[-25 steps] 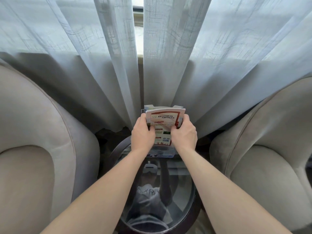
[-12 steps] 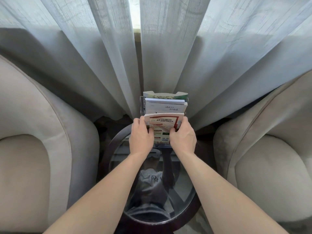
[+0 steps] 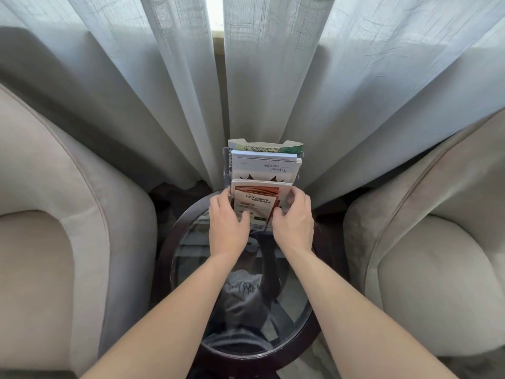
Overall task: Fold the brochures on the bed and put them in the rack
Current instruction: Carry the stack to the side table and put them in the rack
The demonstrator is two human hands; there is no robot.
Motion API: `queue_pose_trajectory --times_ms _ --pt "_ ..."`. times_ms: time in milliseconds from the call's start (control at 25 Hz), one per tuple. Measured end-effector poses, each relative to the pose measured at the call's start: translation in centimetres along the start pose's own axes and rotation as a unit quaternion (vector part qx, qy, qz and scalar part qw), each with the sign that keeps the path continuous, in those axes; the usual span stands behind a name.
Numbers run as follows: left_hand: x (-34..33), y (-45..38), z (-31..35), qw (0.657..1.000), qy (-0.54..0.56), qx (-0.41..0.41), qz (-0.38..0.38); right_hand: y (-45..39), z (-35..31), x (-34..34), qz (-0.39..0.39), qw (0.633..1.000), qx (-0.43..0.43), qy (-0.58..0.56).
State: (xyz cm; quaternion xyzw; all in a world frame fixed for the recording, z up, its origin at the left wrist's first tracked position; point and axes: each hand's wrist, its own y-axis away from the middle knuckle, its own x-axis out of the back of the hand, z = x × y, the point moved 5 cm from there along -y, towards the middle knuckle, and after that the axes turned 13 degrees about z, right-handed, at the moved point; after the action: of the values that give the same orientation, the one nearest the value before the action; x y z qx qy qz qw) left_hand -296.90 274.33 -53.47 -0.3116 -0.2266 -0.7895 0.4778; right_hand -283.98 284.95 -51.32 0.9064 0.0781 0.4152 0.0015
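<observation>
A clear tiered rack [image 3: 299, 176] stands at the far edge of a round glass table [image 3: 293, 318]. Its back tier holds a green-printed brochure [image 3: 269, 147] and its middle tier a white brochure [image 3: 263, 168]. A folded red-and-white brochure [image 3: 257, 203] sits in the front tier. My left hand [image 3: 226, 222] holds its left edge, thumb on the front. My right hand [image 3: 293, 220] pinches its right edge, fingers curled over the top corner. The brochure's lower part is hidden between my hands.
Two beige armchairs [image 3: 54, 242] [image 3: 437, 255] flank the table closely on either side. Grey sheer curtains [image 3: 164, 91] hang right behind the rack. The table has a dark wooden rim [image 3: 164, 250].
Both hands have pushed the red-and-white brochure down into the rack's front tier, uncovering the white and green brochures behind. The camera has tilted slightly.
</observation>
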Motion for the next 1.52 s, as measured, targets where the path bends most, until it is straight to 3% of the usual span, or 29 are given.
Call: queue_pose_trajectory --times_ms 320,600,800,1120,1280,1520 --pt "0.5 1.0 -2.4 0.996 0.022 0.084 -0.022 1.9 1.8 -0.1 0.005 0.998 -0.056 0.007" --pt "0.3 1.5 -2.2 0.999 -0.037 0.005 -0.016 1.9 1.3 -1.3 -0.018 0.999 -0.051 0.003" --pt "-0.2 1.7 -1.9 0.999 -0.006 0.043 -0.021 2.1 1.5 -1.2 -0.011 0.997 -0.069 -0.024" --pt "-1.1 2.2 -0.8 1.000 -0.013 0.010 -0.027 1.5 2.1 0.0 0.031 0.997 -0.065 -0.028" --pt "-1.3 2.1 -0.4 0.999 -0.025 0.004 -0.025 1.7 2.3 -0.1 0.015 0.999 -0.043 0.008" --pt "-1.5 2.2 -0.6 0.999 -0.018 0.020 -0.043 1.1 2.7 -0.3 0.006 0.996 -0.083 -0.025"
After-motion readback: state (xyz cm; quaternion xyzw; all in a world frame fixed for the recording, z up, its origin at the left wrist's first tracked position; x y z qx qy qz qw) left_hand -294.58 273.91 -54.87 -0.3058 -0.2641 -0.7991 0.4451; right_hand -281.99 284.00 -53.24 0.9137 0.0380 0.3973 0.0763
